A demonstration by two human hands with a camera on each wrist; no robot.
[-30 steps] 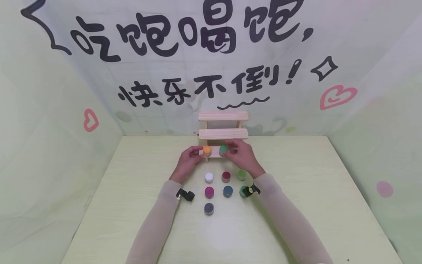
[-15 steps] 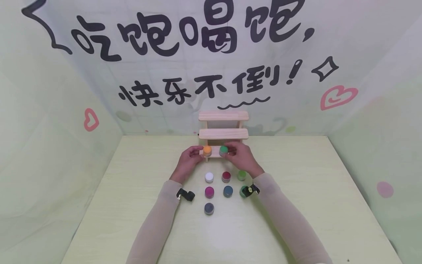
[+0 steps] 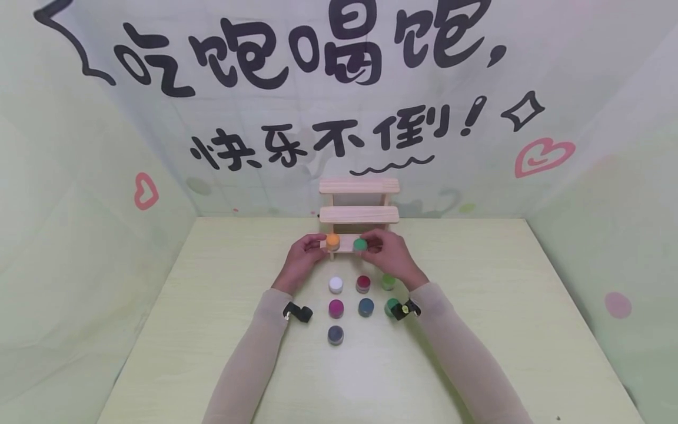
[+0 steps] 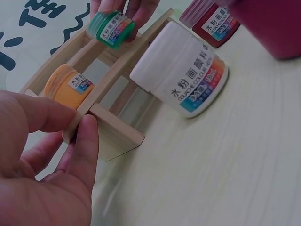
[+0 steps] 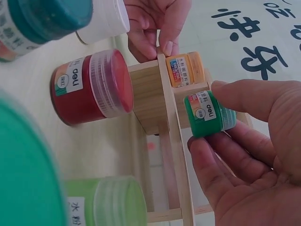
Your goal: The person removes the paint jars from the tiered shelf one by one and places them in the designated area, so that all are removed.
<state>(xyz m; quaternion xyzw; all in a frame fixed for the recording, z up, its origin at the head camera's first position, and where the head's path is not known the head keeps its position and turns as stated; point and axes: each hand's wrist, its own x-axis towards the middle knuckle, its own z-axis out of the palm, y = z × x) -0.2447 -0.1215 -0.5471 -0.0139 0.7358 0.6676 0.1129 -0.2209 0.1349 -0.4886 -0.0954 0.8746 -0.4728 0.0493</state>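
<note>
My right hand (image 3: pixel 389 250) holds a green gouache paint jar (image 5: pixel 208 113) between thumb and fingers, tilted, over the lowest step of a small wooden tiered stand (image 3: pixel 359 215). At the left end of that step, my left hand (image 4: pixel 56 150) pinches the board's edge between thumb and finger. Just beside those fingers, an orange paint jar (image 4: pixel 68 87) stands on the step. In front of the stand, on the table, are a white jar (image 4: pixel 181 70), a dark red jar (image 5: pixel 91 87) and a light green jar (image 3: pixel 388 282).
Nearer on the table (image 3: pixel 238 377) stand a magenta jar (image 3: pixel 336 308), a blue jar (image 3: pixel 366 307), another green jar (image 3: pixel 391 307) partly hidden by the right wrist camera, and a dark blue jar (image 3: pixel 336 335). A printed cloth backdrop (image 3: pixel 254 112) rises behind the stand.
The right hand's fingers have drawn in around the green jar, and the jar has shifted slightly toward the front. The left hand and the orange jar stay in place.
</note>
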